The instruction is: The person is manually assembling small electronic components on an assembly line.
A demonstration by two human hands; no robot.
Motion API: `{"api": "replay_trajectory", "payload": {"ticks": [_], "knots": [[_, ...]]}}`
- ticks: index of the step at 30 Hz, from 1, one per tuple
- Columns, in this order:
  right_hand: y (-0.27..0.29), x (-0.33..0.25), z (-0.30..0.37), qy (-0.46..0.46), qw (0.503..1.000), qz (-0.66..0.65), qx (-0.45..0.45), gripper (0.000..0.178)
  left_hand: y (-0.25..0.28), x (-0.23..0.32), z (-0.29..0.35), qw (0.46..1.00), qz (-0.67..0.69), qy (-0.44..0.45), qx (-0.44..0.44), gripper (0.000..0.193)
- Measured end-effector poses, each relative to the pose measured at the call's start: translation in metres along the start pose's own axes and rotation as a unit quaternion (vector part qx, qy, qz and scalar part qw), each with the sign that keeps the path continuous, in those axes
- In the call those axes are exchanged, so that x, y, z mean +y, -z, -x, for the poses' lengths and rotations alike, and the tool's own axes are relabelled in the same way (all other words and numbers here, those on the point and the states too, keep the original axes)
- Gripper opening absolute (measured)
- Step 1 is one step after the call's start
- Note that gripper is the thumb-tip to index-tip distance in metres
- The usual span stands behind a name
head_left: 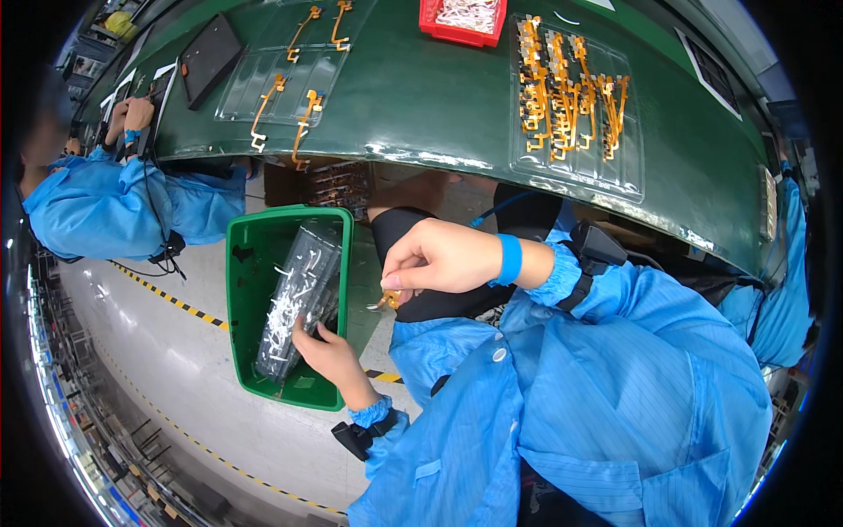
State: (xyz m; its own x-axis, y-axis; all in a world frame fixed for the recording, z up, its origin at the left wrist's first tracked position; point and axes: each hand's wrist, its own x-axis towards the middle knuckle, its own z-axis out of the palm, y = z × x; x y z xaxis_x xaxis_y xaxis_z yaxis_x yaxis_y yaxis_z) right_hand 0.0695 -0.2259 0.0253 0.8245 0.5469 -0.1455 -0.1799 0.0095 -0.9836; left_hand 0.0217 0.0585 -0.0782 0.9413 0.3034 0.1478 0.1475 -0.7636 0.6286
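Observation:
My right hand [443, 256], with a blue band at the wrist, is raised over my lap near the bin. Its thumb and fingers pinch a small orange flex cable [391, 299], most of which the hand hides. Lower down, my left hand [331, 355] reaches over the rim of a green plastic bin [289, 400]. Its thumb and fingers are apart, with the fingertips beside white strips [283, 309] inside. Those strips lie scattered on a clear plastic tray [318, 253] that leans in the bin.
On the green table [413, 97], a clear tray [628, 167] holds several orange flex cables, and another clear tray [255, 101] carries more. A red box [461, 37] of white pieces stands farther back. A person in blue [105, 206] sits at the left, near a black tray [211, 60].

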Motion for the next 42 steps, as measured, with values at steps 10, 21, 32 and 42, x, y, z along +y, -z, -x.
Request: {"api": "replay_trajectory", "payload": {"ticks": [10,21,32,42], "knots": [[0.001,0.005,0.005,-0.014,0.997,-0.078,-0.026,0.022,0.015,0.093,0.008,0.864,0.387,-0.046,-0.318,0.032],[0.012,0.019,0.011,0.000,0.989,-0.073,-0.130,0.028,0.030,0.114,-0.003,0.801,0.410,0.001,-0.435,0.021],[0.008,0.018,0.014,0.033,0.995,-0.024,-0.091,0.019,0.033,0.122,0.001,0.871,0.315,-0.051,-0.374,0.016],[0.000,0.016,0.013,0.042,0.999,0.003,0.006,0.021,0.007,0.127,0.019,0.945,0.043,-0.309,0.099,0.014]]}}
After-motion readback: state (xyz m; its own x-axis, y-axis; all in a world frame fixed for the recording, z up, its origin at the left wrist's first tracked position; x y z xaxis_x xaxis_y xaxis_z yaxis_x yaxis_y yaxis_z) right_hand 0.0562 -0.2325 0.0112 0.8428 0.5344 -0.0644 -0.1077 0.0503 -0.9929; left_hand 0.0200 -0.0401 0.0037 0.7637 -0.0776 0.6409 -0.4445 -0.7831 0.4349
